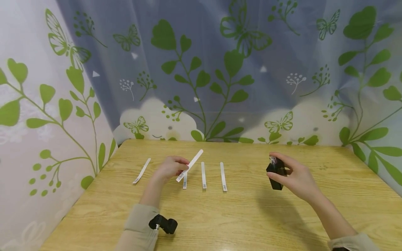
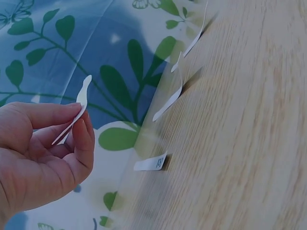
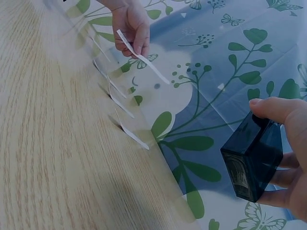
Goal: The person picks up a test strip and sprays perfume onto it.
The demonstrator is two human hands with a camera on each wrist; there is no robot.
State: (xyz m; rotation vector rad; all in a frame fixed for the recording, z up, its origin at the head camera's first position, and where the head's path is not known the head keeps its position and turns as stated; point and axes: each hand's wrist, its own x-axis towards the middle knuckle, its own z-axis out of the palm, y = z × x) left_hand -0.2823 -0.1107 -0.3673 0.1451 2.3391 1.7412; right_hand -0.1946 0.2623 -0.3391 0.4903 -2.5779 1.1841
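My left hand (image 1: 169, 168) pinches a white paper scent strip (image 1: 195, 159) between thumb and fingers, above the table. Small print marks the strip's near end; in the left wrist view it looks bent. Off to the right, my right hand (image 1: 296, 177) grips a black perfume bottle (image 1: 276, 177) over the table, index finger on the sprayer at its top. Similar strips lie on the wood: one (image 1: 142, 170) left of my left hand, one (image 1: 185, 182) partly hidden beneath the held strip, and two more, a nearer strip (image 1: 203, 176) and a farther strip (image 1: 223, 177), toward the right.
The wooden table (image 1: 238, 216) ends at a curtain (image 1: 201, 87) with green leaves and butterflies, which also hangs along the left. A black wrist camera (image 1: 163, 223) sits on my left sleeve. Some strips curl up off the tabletop.
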